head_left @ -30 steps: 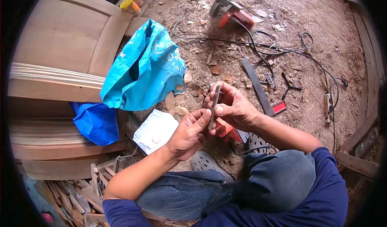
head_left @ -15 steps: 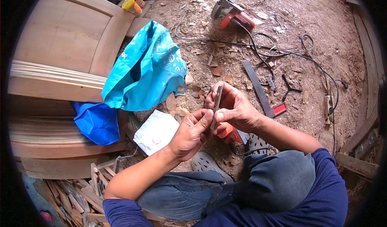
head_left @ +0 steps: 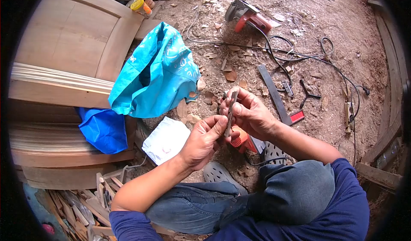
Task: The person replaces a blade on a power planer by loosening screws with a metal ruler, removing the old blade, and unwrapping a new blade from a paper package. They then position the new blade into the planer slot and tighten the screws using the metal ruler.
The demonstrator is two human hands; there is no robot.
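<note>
Both hands pinch a thin metal blade (head_left: 231, 111) upright over the sawdust floor (head_left: 342, 39).
The left hand (head_left: 204, 139) grips its lower end and the right hand (head_left: 249, 114) its top, fingers now curled further over; an orange tool (head_left: 242, 140) lies beneath, a turquoise bag (head_left: 156, 74) beside.

Sawdust-covered workshop ground (head_left: 342, 35) strewn with tools, bags and timber.

A crumpled turquoise plastic bag (head_left: 156, 74) leans against a pale wooden panelled door (head_left: 72, 31) lying flat at the left, with a dark blue plastic bag (head_left: 102, 129) just below it and a white flat packet (head_left: 165, 140) beside that. At the top lies a red and grey circular saw (head_left: 248, 14), its black cable (head_left: 274, 48) looping across the chips toward a pale socket strip (head_left: 349, 112) at the right. A long grey metal square with a red stock (head_left: 276, 93) lies aslant near a black three-armed key (head_left: 308, 93). A yellow-capped bottle (head_left: 139, 4) sits at the door's top corner, and thin wood offcuts (head_left: 85, 206) pile up at the lower left.
</note>
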